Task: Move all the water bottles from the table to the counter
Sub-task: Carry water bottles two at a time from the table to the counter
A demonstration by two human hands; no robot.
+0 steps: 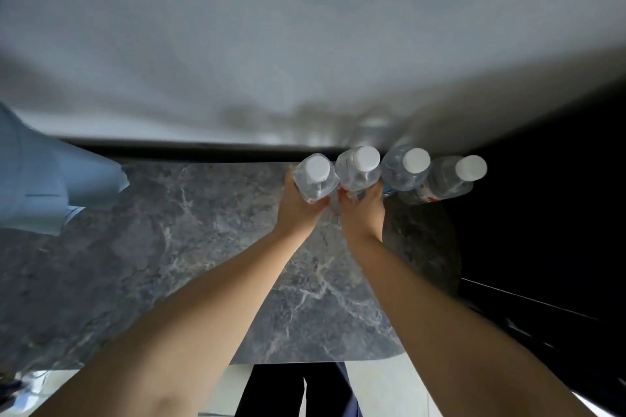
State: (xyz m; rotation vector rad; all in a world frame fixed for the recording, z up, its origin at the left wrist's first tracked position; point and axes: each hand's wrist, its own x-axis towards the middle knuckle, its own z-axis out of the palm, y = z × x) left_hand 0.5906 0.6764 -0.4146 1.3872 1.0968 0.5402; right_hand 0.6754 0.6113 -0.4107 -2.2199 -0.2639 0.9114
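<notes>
Four clear water bottles with white caps stand in a row along the far edge of the grey marbled bench [203, 264], against the pale wall [305, 27].

Taking the bench centre as the clock centre, the row lies at about 1 o'clock.

Row order, left to right:
- first bottle [315, 178]
- second bottle [359, 169]
- third bottle [405, 168]
- fourth bottle [450, 179]

Neighbouring bottles touch or stand just beside one another. The fourth bottle tilts toward 3 o'clock, at the bench's rounded right end.

The left hand [299, 205] grips the first bottle low on its body, its fingers curled round it. The right hand [362, 213] grips the second bottle in the same way, its fingers wrapped round the lower body. The fingertips of both hands are hidden behind the bottles. The third and fourth bottles are touched by neither hand.

A pale blue folded object [50, 179] sits at 9 o'clock on the bench. Dark trousers [294, 389] show at 6 o'clock, below the near edge.
</notes>
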